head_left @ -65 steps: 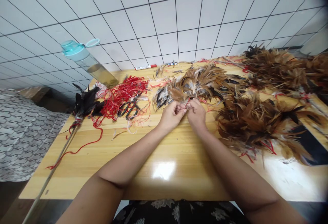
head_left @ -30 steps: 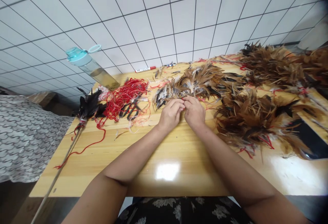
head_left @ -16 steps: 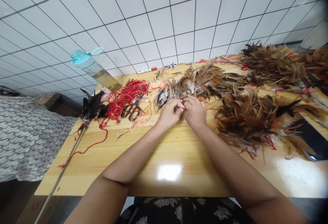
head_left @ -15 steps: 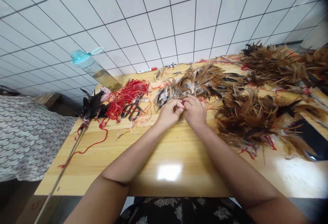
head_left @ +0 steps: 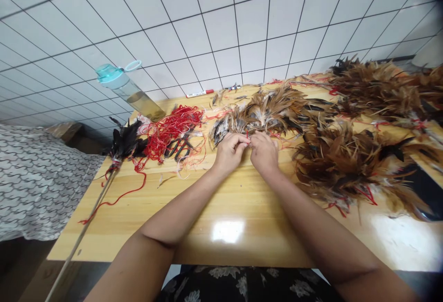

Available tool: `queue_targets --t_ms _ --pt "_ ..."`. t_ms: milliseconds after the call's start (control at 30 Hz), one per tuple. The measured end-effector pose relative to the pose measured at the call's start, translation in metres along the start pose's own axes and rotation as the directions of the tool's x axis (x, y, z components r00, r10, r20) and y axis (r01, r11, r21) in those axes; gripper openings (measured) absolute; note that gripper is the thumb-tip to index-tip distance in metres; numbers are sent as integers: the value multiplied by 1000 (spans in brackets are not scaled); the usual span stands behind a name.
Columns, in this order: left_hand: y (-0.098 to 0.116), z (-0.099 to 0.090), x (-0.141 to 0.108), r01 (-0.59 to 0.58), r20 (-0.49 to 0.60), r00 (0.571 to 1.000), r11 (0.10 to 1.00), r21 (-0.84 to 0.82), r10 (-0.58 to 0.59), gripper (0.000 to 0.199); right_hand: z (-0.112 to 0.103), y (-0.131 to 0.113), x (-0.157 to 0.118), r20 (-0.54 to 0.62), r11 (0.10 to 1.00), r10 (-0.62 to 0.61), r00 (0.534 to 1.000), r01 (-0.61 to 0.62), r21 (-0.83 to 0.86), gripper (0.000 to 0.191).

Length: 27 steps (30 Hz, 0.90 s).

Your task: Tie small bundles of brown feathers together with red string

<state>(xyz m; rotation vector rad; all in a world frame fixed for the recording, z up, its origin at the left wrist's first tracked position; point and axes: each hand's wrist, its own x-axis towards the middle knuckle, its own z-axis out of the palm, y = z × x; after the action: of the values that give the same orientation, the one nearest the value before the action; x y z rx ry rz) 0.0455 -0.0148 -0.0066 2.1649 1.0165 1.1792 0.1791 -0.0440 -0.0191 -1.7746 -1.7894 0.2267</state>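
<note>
Head-camera view of two bare forearms reaching across a varnished wooden surface (head_left: 104, 233). The left hand (head_left: 230, 153) and right hand (head_left: 264, 153) meet at centre, fingers curled and fingertips pressed close, with a short red thread (head_left: 247, 135) pinched between them; the exact grip is partly hidden by the fingers. The pinch sits at the near edge of a brown and black feather bunch (head_left: 265, 113), whose feathers fan away from the hands, so the gathered base lies at the fingertips. Left of the hands, a tangled mass of red thread (head_left: 169, 131) lies beside black-handled scissors (head_left: 178, 150), both within easy reach. Further left, a black feather cluster (head_left: 125, 143) is bound with red thread onto a thin bamboo stick (head_left: 83, 228). Larger brown feather bunches (head_left: 346, 163) are heaped to the right. A clear water bottle with a teal cap (head_left: 129, 91) and a red-capped marker (head_left: 199, 93) lie at the far edge; no writing on either can be read
</note>
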Motion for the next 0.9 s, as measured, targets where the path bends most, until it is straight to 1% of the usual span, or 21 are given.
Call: queue_targets --t_ms 33,100,167,267,367,433,467,500,567,600,633,700,767,833,900 --pt "0 0 0 -99 -9 995 992 76 100 13 0 -1 0 23 999 43 999 -44 17 27" --pt "0 1 -1 -270 1 961 942 199 275 15 1 -4 0 62 991 120 991 -123 54 27" --pt "-1 3 -1 -375 11 922 885 275 387 16 1 -6 0 75 978 176 981 -184 103 28" --pt "-2 5 -2 -456 23 879 824 335 477 17 4 -7 -1 54 945 233 971 -240 224 24" --pt "-2 7 -3 -482 38 865 808 340 500 18 10 -5 -1 50 870 274 960 -269 414 17" --pt "0 7 -3 -465 16 875 832 302 483 18 14 -5 -1 73 769 295 953 -282 574 12" --pt "0 7 -3 -448 -5 885 852 272 466 18 16 -5 0 93 694 300 949 -284 662 10" --pt "1 7 -3 -428 -31 894 871 241 448 17 17 -6 0 119 603 298 947 -283 746 8" --pt "2 8 -3 -390 -69 910 903 181 408 16 18 -9 0 187 390 282 941 -290 874 4" --pt "2 8 -3 -372 -77 919 915 155 386 16 18 -10 1 228 279 275 934 -305 911 1" --pt "2 8 -4 -351 -73 929 927 132 362 16 18 -11 0 272 175 269 924 -325 929 3" --pt "2 8 -4 -295 -44 953 951 95 300 16 17 -13 0 355 9 258 898 -370 929 8" --pt "2 7 -4 -220 -8 975 974 58 220 16 16 -14 -1 413 -99 243 878 -401 911 12" --pt "0 6 -4 -126 18 992 992 -2 126 15 16 -14 -1 450 -177 226 864 -418 891 14" --pt "-1 5 -4 15 50 999 994 -107 -9 13 16 -14 -1 482 -248 217 849 -430 868 15"
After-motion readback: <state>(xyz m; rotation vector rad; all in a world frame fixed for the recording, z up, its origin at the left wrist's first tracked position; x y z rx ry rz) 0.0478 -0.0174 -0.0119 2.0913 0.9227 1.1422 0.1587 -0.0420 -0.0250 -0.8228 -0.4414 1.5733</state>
